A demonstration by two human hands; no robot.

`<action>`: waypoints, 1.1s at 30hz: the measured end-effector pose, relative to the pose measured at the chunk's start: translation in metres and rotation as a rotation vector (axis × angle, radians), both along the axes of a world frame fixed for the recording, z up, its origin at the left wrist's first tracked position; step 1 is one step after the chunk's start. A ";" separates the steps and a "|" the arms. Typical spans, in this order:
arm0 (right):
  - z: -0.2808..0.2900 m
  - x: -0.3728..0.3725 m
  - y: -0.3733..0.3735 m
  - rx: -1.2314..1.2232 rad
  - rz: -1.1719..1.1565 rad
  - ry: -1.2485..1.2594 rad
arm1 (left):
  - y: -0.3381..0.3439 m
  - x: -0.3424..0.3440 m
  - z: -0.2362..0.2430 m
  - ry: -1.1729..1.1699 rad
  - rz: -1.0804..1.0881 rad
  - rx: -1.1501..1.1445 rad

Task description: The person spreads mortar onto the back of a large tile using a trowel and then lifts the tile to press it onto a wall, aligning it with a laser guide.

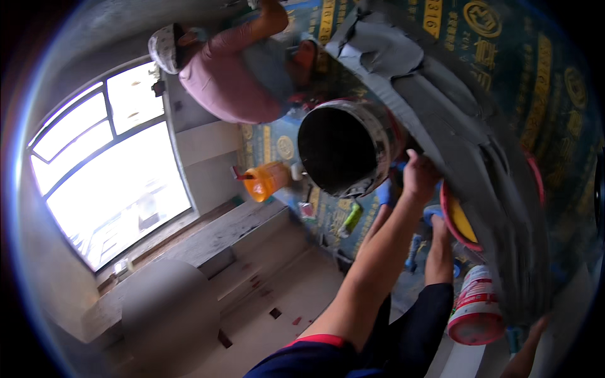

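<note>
My left hand point(421, 176), thumb up, is closed at the lower right side of a dirty bucket point(384, 129); the fingers are mostly hidden. The bucket is tilted, its dark mouth facing left, and its inside is too dark to make out. A long, wide tool coated in grey mortar point(463, 126) slants across the right side, close to view. At its lower end, beside a teal piece point(517, 337), my right hand point(539, 326) shows only in part and appears to grip it. Behind the tool is a red-rimmed tub point(449, 220) with yellow inside.
A co-worker in a pink shirt point(230, 79) crouches at the upper left. Near the bucket are an orange bottle point(266, 181) and a green item point(351, 219). A red-and-white pail point(477, 309) stands at lower right. Printed green boards point(498, 82) lie beyond; a bright window point(120, 176) is left.
</note>
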State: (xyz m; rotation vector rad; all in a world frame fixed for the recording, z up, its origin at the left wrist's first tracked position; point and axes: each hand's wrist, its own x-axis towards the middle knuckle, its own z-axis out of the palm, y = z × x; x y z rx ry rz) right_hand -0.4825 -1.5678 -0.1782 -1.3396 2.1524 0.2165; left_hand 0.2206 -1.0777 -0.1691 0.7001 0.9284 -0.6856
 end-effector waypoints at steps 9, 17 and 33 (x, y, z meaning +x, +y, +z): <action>0.043 0.098 0.011 -0.035 -0.163 0.087 | 0.017 0.048 0.014 -0.104 -0.013 -0.114; 0.072 0.115 0.077 0.173 -0.530 -0.269 | 0.008 0.065 0.010 -0.049 -0.042 -0.101; 0.071 0.062 0.103 0.200 -0.622 -0.593 | -0.026 0.072 0.044 -0.120 -0.033 0.063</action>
